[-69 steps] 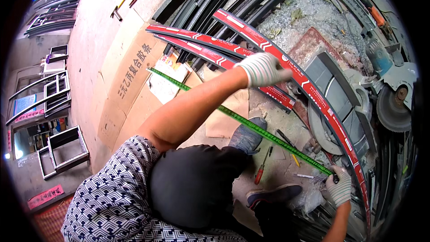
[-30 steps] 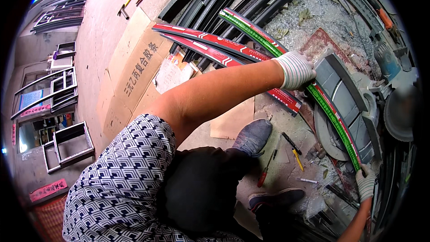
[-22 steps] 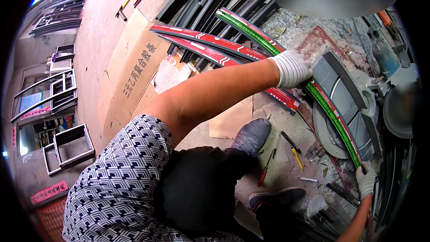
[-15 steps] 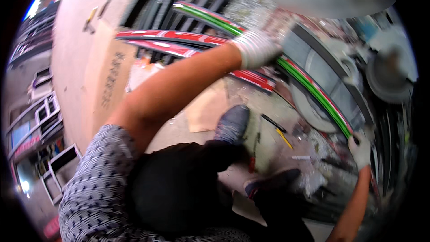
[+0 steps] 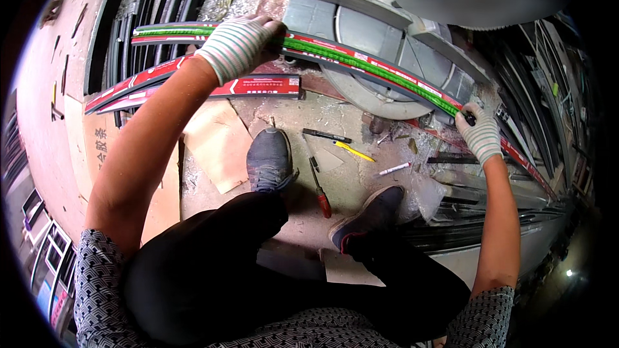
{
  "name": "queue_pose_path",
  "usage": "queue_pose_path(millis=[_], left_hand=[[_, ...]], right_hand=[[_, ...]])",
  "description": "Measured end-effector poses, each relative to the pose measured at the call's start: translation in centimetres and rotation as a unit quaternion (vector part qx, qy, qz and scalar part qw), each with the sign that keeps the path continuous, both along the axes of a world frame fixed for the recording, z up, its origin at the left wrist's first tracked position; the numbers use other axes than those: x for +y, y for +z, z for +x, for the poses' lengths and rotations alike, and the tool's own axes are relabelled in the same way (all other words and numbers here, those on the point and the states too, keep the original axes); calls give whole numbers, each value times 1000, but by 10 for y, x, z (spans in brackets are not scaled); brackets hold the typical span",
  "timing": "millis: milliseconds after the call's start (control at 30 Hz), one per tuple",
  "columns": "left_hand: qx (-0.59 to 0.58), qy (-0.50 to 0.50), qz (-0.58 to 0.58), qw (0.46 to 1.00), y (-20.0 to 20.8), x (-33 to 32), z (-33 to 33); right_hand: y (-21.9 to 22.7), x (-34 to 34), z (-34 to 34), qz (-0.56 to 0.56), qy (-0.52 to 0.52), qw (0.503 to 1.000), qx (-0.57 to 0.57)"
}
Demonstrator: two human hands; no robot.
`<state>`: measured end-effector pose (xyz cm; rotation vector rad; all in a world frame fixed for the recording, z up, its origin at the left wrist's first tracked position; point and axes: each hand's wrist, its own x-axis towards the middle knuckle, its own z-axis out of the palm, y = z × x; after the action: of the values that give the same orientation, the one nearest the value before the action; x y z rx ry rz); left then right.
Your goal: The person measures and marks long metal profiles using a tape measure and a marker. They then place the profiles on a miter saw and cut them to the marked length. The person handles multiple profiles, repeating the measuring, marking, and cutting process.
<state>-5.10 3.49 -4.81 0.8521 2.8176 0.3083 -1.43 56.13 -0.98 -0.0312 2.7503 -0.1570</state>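
Note:
A long metal profile (image 5: 377,64) with red printed film and a bright green strip along its length lies across in front of me, over the near side of a grey saw table (image 5: 438,64). My left hand (image 5: 238,45), in a striped knit glove, is closed over it left of its middle. My right hand (image 5: 480,132), gloved alike, closes on its right end, where a small dark piece shows at the fingers; I cannot make out what it is. Left of me, two more red-filmed profiles (image 5: 264,87) lie under my left forearm, partly hidden by it.
By my shoes lie a red-handled screwdriver (image 5: 322,201), a black pen (image 5: 327,135), a yellow pen-shaped tool (image 5: 353,151) and a white marker (image 5: 394,169). A cardboard sheet (image 5: 216,148) lies to their left. Dark profiles (image 5: 164,0) are stacked far left, others (image 5: 541,84) at right.
My view has turned, so the profile now runs more nearly level across it. Both hands still grip the profile. The picture is sharper than before.

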Motion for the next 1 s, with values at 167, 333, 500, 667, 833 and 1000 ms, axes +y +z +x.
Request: queue_pose_path(millis=[167,333,500,667,833,1000], left_hand=[[-33,5,13,999,1,1,-4],[-29,13,12,999,3,1,-3],[-37,10,-10,999,4,1,-4],[-6,14,-52,999,-4,2,0],[34,3,-59,998,-10,1,3],[32,10,-55,998,-8,-1,3]], right_hand=[[-3,1,6,25,1,999,22],[-7,5,9,18,-10,1000,16],[-6,5,9,17,-17,1000,17],[-6,8,8,-1,-18,1000,15],[-9,20,8,-19,9,999,37],[-6,20,4,-28,1,1000,-5]])
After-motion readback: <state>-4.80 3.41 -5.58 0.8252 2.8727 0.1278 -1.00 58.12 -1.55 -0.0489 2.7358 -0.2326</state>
